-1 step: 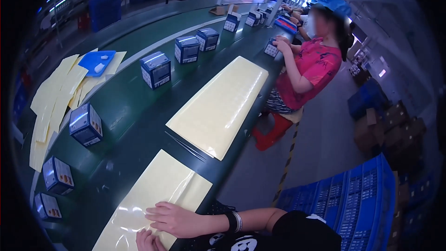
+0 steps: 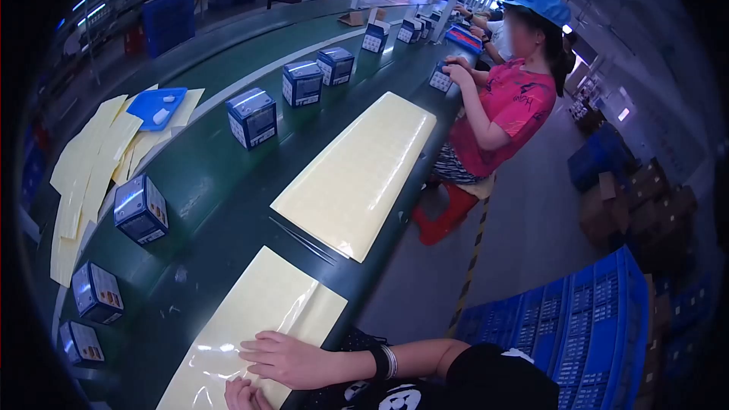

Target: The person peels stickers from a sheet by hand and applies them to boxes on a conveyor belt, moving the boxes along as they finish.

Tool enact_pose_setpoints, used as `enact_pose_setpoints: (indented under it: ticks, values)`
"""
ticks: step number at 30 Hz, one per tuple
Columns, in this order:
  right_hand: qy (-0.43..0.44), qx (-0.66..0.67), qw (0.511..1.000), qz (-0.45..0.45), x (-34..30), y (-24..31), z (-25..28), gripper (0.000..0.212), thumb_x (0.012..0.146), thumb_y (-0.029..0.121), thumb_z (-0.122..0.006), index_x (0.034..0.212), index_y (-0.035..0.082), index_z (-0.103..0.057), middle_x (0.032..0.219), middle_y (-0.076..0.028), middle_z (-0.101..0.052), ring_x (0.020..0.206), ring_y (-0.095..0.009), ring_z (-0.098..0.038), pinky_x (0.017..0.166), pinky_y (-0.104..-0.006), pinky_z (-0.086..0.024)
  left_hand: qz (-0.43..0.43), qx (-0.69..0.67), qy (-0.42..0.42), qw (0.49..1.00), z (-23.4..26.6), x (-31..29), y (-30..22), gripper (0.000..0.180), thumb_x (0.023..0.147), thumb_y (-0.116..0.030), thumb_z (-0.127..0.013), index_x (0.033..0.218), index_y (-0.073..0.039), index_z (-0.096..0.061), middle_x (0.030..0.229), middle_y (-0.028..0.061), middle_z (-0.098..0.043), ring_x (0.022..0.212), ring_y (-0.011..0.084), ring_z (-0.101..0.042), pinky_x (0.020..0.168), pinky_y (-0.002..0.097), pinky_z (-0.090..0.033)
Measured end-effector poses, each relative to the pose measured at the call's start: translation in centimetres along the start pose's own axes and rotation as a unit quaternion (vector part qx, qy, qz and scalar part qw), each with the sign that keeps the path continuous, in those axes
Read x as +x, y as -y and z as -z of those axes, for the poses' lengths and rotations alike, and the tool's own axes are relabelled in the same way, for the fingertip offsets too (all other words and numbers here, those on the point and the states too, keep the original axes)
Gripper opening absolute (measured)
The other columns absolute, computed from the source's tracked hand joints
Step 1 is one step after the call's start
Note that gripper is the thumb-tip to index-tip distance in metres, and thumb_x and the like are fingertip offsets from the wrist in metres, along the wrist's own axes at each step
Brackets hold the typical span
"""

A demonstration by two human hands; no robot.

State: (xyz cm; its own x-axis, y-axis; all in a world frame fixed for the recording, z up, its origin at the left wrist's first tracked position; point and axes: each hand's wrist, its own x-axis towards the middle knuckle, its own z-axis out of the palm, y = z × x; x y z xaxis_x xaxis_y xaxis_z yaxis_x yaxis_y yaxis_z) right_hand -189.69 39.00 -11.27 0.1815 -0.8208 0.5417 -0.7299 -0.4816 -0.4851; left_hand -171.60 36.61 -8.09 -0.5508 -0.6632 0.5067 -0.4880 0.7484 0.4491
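A glossy pale yellow sheet (image 2: 262, 288) lies at the near side of the green work surface. My right hand (image 2: 285, 358), with a black band and bracelets at its wrist, rests on it, fingers stretched out. Just below, my left hand (image 2: 247, 395) touches the same sheet with slightly bent fingers; the lower edge of the view cuts it off. Nothing shows in either hand. Farther off lies a second yellow sheet or stack (image 2: 357, 175). Between the two are thin dark pointed tools (image 2: 304, 243), which look like tweezers.
Several blue-and-white boxes (image 2: 141, 209) stand along the green belt. More yellow sheets (image 2: 91, 175) and a blue tray (image 2: 157, 108) lie at left. A person in pink (image 2: 509, 106) sits ahead, holding a box (image 2: 440, 77). Blue crates (image 2: 569, 326) stand at right.
The boxes on the belt have shifted slightly toward the near end. My hands have hardly moved on the yellow sheet.
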Motion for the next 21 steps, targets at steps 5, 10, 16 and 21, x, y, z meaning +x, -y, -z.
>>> enact_pose_setpoints:
  ticks: [5, 10, 16, 21]
  values:
    - [-0.016, 0.012, 1.0, -0.006, -0.6, 0.3, 1.1, 0.018, 0.08, 0.008, -0.06, 0.094, -0.001, -0.065, 0.121, -0.018, -0.06, 0.126, -0.031, -0.049, 0.106, -0.0433, -0.035, 0.025, -0.09, 0.002, 0.996, -0.1, -0.8, -0.7, 0.006, 0.09, 0.005, -0.061, 0.094, 0.003, -0.058, 0.097, 0.0198, -0.06, 0.09, 0.0371, -0.058, 0.085, 0.0452, -0.048]
    - [0.014, 0.012, 1.0, 0.003, -0.4, -1.0, 1.9, 0.019, 0.081, 0.009, -0.061, 0.096, -0.001, -0.065, 0.122, -0.018, -0.06, 0.126, -0.031, -0.049, 0.106, -0.0427, -0.035, 0.139, -0.137, -0.014, 0.981, -1.5, 0.0, -1.0, 0.01, 0.085, 0.006, -0.062, 0.094, 0.003, -0.059, 0.094, 0.0188, -0.061, 0.088, 0.0383, -0.059, 0.085, 0.0437, -0.048]
    - [0.058, -0.002, 0.998, 0.002, 1.6, -0.2, 1.0, 0.021, 0.087, 0.013, -0.065, 0.105, 0.004, -0.066, 0.121, -0.013, -0.062, 0.122, -0.029, -0.055, 0.104, -0.0447, -0.039, 0.091, -0.063, -0.097, 0.989, -0.8, 0.1, 0.6, 0.015, 0.076, 0.006, -0.067, 0.087, -0.001, -0.059, 0.082, 0.0145, -0.061, 0.079, 0.0358, -0.061, 0.083, 0.0451, -0.051]
    - [0.064, -0.07, 0.996, -0.002, 0.6, 0.9, 1.9, 0.022, 0.086, 0.011, -0.066, 0.106, 0.004, -0.065, 0.12, -0.014, -0.063, 0.122, -0.033, -0.055, 0.103, -0.0478, -0.037, 0.075, -0.101, -0.134, 0.983, -1.0, -0.1, 0.6, 0.01, 0.08, -0.002, -0.067, 0.087, 0.0, -0.06, 0.082, 0.0131, -0.061, 0.08, 0.0324, -0.062, 0.074, 0.0397, -0.051]
